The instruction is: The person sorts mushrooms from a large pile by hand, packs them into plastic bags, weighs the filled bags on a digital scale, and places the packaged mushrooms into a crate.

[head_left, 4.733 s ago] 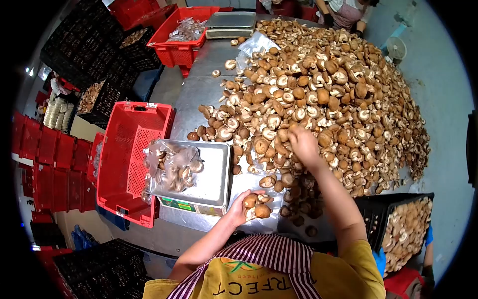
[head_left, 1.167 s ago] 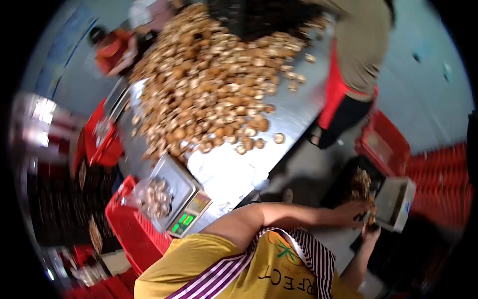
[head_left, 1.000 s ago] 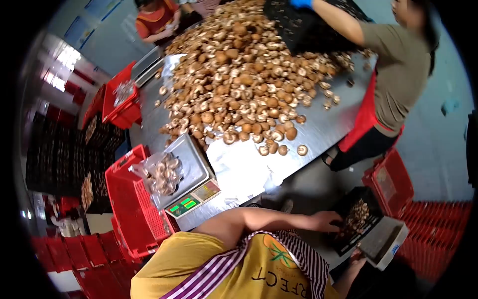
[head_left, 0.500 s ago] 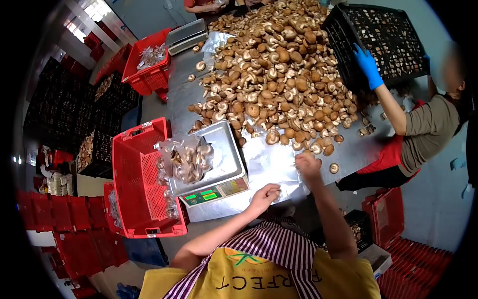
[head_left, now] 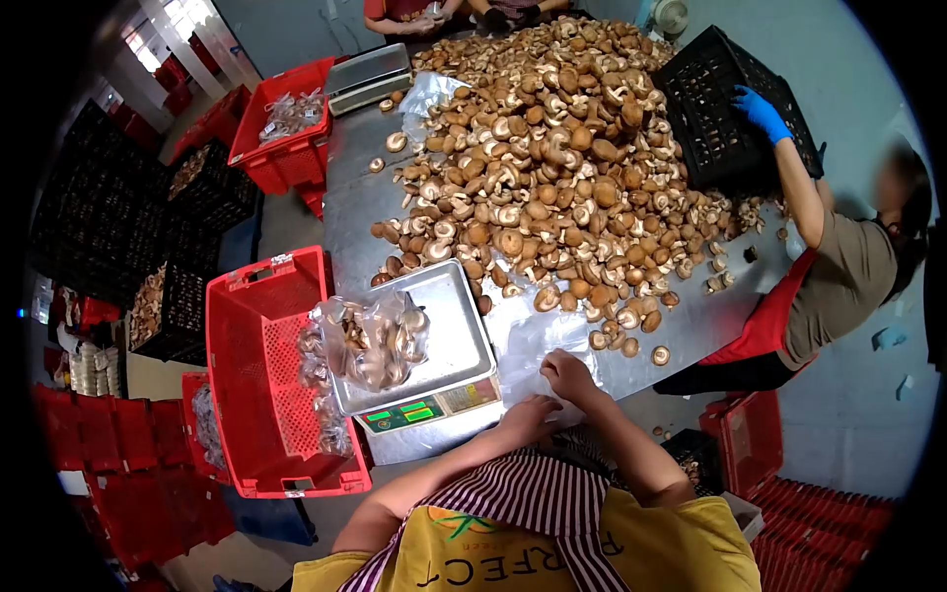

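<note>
In the head view, the right hand (head_left: 569, 375), fingers curled, and the left hand (head_left: 533, 417), fingers bent, are at the near edge of flat clear plastic film (head_left: 533, 340); whether either pinches it, I cannot tell. Left of the left fingers, a clear plastic bag of brown mushrooms (head_left: 373, 340) lies filled on a steel-panned scale (head_left: 464, 335); farther left, more filled bags (head_left: 333, 437) lie in a red rectangular plastic crate (head_left: 261, 370). Beyond the right fingers, a big heap of loose brown-capped mushrooms (head_left: 552, 187) is unbagged, so much seems left.
</note>
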Tool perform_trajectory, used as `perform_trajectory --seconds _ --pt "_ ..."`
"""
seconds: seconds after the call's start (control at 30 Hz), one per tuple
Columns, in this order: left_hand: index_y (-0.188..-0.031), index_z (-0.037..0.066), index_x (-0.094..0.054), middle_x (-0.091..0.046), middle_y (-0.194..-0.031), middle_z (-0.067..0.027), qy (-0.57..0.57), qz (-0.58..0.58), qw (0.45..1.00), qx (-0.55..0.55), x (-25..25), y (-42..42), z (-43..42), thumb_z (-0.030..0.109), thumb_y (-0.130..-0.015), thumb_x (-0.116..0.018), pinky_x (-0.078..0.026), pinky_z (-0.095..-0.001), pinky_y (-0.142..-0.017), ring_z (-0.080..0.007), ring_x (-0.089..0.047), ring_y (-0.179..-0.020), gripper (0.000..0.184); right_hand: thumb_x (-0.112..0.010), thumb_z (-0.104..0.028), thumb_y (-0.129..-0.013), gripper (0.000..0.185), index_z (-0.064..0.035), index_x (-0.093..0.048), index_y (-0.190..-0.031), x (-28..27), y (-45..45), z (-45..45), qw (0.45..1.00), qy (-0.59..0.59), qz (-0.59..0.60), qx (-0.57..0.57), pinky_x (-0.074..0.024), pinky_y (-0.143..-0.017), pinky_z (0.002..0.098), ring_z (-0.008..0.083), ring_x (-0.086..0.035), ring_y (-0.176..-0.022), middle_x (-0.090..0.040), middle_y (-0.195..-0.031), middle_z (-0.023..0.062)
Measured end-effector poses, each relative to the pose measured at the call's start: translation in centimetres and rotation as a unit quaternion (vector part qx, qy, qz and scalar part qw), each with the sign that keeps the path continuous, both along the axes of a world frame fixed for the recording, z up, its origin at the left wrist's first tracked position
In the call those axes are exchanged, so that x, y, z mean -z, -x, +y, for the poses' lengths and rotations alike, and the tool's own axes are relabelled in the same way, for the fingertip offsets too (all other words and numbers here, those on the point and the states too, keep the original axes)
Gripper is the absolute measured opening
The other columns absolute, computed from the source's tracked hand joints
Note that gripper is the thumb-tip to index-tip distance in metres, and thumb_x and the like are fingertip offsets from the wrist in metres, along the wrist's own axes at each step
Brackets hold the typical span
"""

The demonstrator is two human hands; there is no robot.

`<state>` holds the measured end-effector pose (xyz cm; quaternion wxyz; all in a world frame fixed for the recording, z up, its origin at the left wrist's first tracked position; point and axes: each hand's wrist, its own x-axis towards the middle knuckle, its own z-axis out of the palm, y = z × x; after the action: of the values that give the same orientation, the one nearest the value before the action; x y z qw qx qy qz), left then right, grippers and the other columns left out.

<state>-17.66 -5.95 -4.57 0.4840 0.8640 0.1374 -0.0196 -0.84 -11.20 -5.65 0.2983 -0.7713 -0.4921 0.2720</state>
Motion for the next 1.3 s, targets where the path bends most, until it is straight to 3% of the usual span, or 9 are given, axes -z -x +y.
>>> perform_trajectory --seconds 0.13,0.2,0.43,0.6,0.7,0.77,0.93,1.13,1.3 --pt "-0.121 0.007 -0.059 -0.055 -0.129 -0.0115 -0.124 0.096 0.986 0.054 0.6 -1.0 0.3 0.025 -0.083 -0.064 -0.041 -0.0403 -0.099 -0.0304 -0.048 -0.12 0.043 -0.061 -0.013 -0.086 0.012 -0.0015 -0.061 -0.083 -3.0 -3.5 1.3 0.983 -0.121 0.13 0.042 -0.048 -0.068 0.0357 0.0236 -0.061 -0.075 -0.06 -0.077 0.0121" --pt "-0.122 0.007 -0.059 -0.054 -0.13 -0.0103 -0.162 0.11 0.979 0.051 1.0 -1.4 0.4 0.026 -0.083 -0.065 -0.04 -0.0401 -0.099 -0.0303 -0.047 -0.121 0.044 -0.059 -0.012 -0.091 0.006 -0.0077 -0.061 -0.088 -7.9 -5.8 1.3 0.837 -0.194 0.436 0.269 -0.0438 -0.065 0.0235 0.0076 -0.054 -0.072 -0.058 -0.077 -0.0016" --pt "-0.113 0.004 -0.064 -0.063 -0.112 -0.0153 -0.069 0.069 0.995 -0.037 -0.4 -2.4 0.6 0.021 -0.084 -0.064 -0.044 -0.0413 -0.095 -0.0353 -0.055 -0.106 0.034 -0.062 -0.012 -0.091 0.007 -0.0057 -0.061 -0.093 -15.2 -10.8 -0.8 0.86 -0.245 0.37 0.252 -0.042 -0.06 0.0193 0.004 -0.052 -0.067 -0.06 -0.08 -0.0031" --pt "-0.097 -0.001 -0.066 -0.057 -0.073 0.0004 0.215 -0.098 0.912 -0.334 -6.2 -6.4 0.8 0.02 -0.092 -0.062 -0.043 -0.0223 -0.064 -0.0062 -0.05 -0.07 0.022 -0.065 -0.007 -0.088 0.005 -0.004 -0.063 -0.091 -11.3 -9.7 -2.0 0.928 -0.139 0.286 0.194 -0.0395 -0.053 0.0179 0.0038 -0.051 -0.06 -0.058 -0.07 -0.0039" --pt "-0.104 0.004 -0.066 -0.065 -0.091 -0.0017 0.318 -0.094 0.879 -0.342 -10.0 -8.5 1.4 0.021 -0.094 -0.061 -0.045 -0.0244 -0.074 -0.0083 -0.056 -0.083 0.02 -0.064 -0.008 -0.087 0.009 0.0007 -0.062 -0.089 -9.9 -8.2 -2.6 0.955 -0.138 0.198 0.171 -0.0452 -0.057 0.0248 0.0091 -0.056 -0.062 -0.06 -0.071 0.0031" --pt "-0.09 0.001 -0.066 -0.053 -0.072 0.0052 0.393 -0.12 0.829 -0.38 -10.6 -10.1 0.9 0.019 -0.092 -0.065 -0.04 -0.0206 -0.063 -0.0048 -0.047 -0.069 0.018 -0.064 -0.008 -0.087 0.01 0.0009 -0.062 -0.09 -8.7 -8.3 -3.0 0.97 -0.127 0.157 0.138 -0.0462 -0.06 0.0269 0.0126 -0.058 -0.065 -0.062 -0.075 0.0063" --pt "-0.089 0.004 -0.066 -0.056 -0.074 0.0067 0.387 -0.047 0.836 -0.386 -4.1 -10.8 -0.3 0.015 -0.091 -0.066 -0.038 -0.0194 -0.065 -0.0034 -0.048 -0.07 0.01 -0.064 -0.009 -0.085 0.011 0.001 -0.062 -0.09 -9.3 -9.7 -5.4 0.978 -0.136 0.146 0.057 -0.0478 -0.068 0.0316 0.0243 -0.063 -0.076 -0.063 -0.084 0.0145" --pt "-0.073 0.009 -0.057 -0.05 -0.067 0.0076 0.383 -0.039 0.807 -0.448 -1.2 -9.8 -3.1 0.015 -0.093 -0.063 -0.034 -0.0199 -0.059 -0.0029 -0.04 -0.063 0.022 -0.065 -0.009 -0.082 0.009 -0.0014 -0.061 -0.086 2.0 -16.9 -14.6 0.991 -0.081 -0.07 0.08 -0.0477 -0.067 0.0395 0.0342 -0.06 -0.073 -0.061 -0.08 0.0157" --pt "-0.079 0.005 -0.061 -0.051 -0.071 0.0093 0.348 -0.067 0.826 -0.439 -3.2 -12.4 -4.8 0.013 -0.093 -0.063 -0.033 -0.0192 -0.058 -0.0021 -0.039 -0.063 0.016 -0.068 -0.007 -0.079 0.011 -0.0018 -0.062 -0.086 -2.7 -20.4 -9.6 0.986 -0.153 -0.05 0.05 -0.0501 -0.065 0.0395 0.0316 -0.063 -0.071 -0.063 -0.078 0.0129"
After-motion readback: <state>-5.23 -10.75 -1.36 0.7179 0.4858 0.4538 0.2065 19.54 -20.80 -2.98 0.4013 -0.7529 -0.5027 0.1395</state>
